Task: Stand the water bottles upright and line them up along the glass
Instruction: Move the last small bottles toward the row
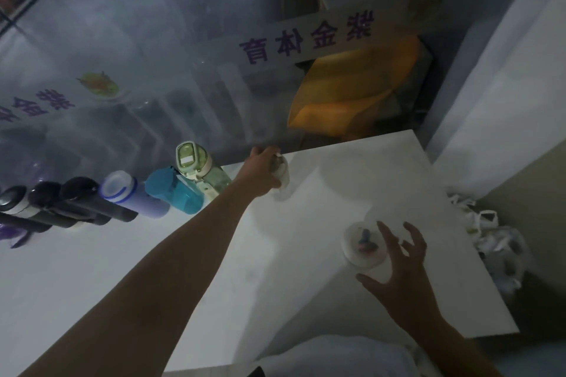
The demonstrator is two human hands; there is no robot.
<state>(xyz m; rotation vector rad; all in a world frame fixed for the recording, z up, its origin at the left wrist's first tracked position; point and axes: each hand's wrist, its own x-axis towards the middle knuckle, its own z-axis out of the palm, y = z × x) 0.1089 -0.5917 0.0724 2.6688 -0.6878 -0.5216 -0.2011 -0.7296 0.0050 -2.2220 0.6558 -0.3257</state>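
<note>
Several bottles stand upright in a row against the glass [153,70] on a white table [306,285]: dark ones [76,193] at the left, a lilac one [122,190], a teal one [171,190], then a pale green one [196,165]. My left hand [263,171] reaches far forward and is closed around the top of a white bottle [283,177] standing at the glass, right of the green one. My right hand [401,260] hovers with fingers spread just right of another white bottle [363,243] standing near the table's right edge, not touching it.
The table's right edge runs close to my right hand. Beyond it on the floor lie white plastic bags [490,239]. A white wall [505,101] rises at the right. Behind the glass sit an orange object [352,95] and signs with purple characters.
</note>
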